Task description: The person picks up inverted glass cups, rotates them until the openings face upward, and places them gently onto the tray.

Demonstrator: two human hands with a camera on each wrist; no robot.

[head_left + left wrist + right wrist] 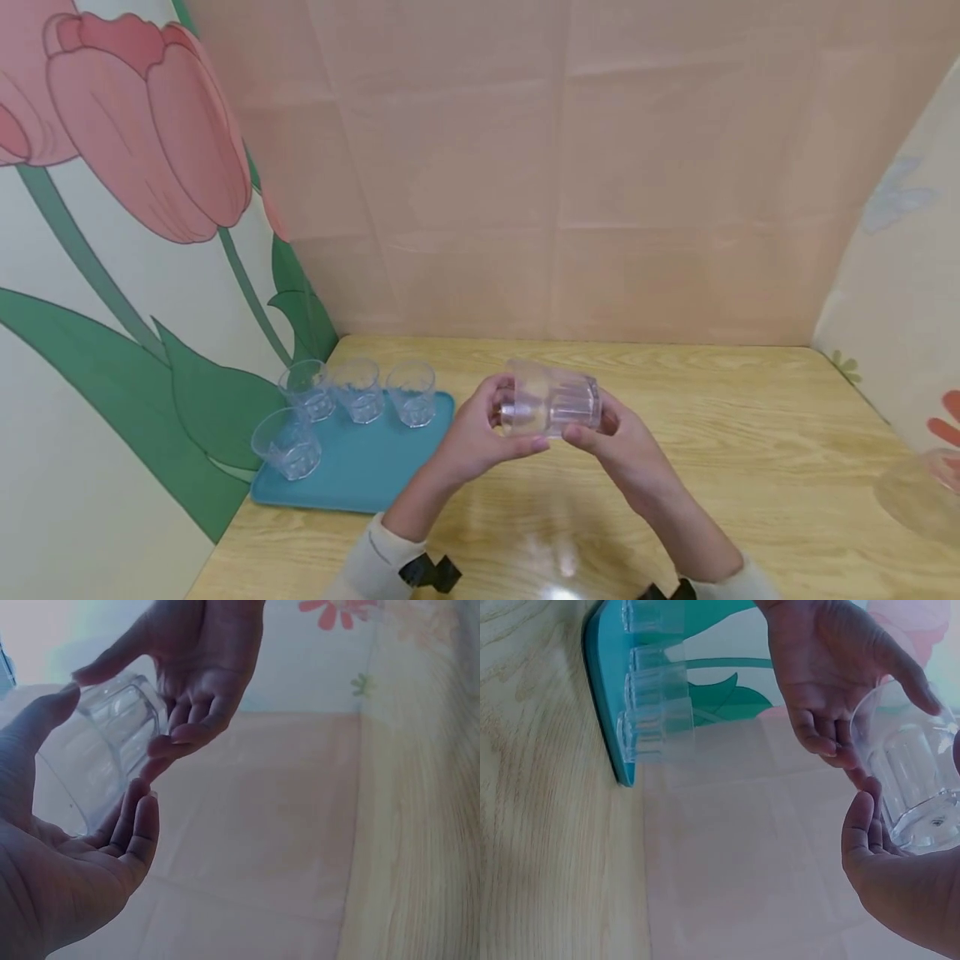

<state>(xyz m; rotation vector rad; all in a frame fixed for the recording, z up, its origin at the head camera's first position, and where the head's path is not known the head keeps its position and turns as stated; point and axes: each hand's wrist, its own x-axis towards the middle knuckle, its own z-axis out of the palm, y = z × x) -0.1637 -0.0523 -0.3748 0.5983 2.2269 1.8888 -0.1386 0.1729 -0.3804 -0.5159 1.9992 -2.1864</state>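
Observation:
Both hands hold a clear faceted cup (555,402) tipped on its side above the table. My left hand (471,435) grips the wide rim end, thumb along the near side. Around the narrower base end curl the fingers of my right hand (633,454), its thumb on the near wall. In the left wrist view the cup (112,727) lies between the two thumbs and the fingers beneath, fingertips of both hands almost meeting. The right wrist view shows the ribbed lower wall and thick base of the cup (915,772).
At the left, a teal tray (356,479) carries several similar clear cups (412,396) standing upright along its back and left side. A transparent round-edged object (911,492) stands at the right edge. Behind the wooden table (750,433) hangs a pink backdrop (562,208).

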